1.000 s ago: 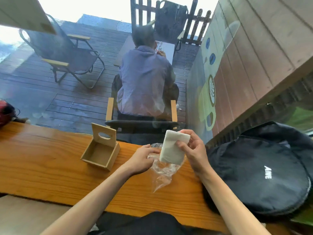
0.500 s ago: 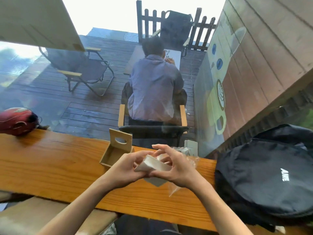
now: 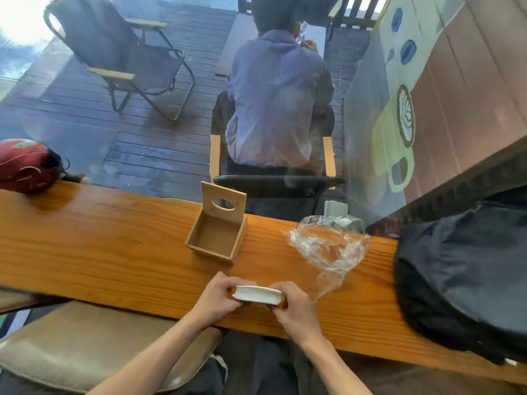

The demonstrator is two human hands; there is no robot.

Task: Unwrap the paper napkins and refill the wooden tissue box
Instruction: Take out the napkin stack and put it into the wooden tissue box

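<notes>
A white stack of paper napkins (image 3: 258, 294) lies flat between my two hands just above the wooden counter (image 3: 99, 246), near its front edge. My left hand (image 3: 218, 297) grips its left end and my right hand (image 3: 293, 307) grips its right end. The wooden tissue box (image 3: 218, 233) stands behind them with its hinged lid raised and its inside bare. The clear plastic wrapper (image 3: 328, 248) lies crumpled on the counter to the right of the box, apart from both hands.
A black backpack (image 3: 467, 269) covers the counter's right end. A red helmet (image 3: 27, 165) rests at the far left. A padded stool (image 3: 85, 349) stands below left. Beyond the window glass a person sits in a chair on a wooden deck.
The napkin stack came out of the wrapper, which now lies on the counter to the right. Both hands dropped toward the front edge and hold the stack flat.
</notes>
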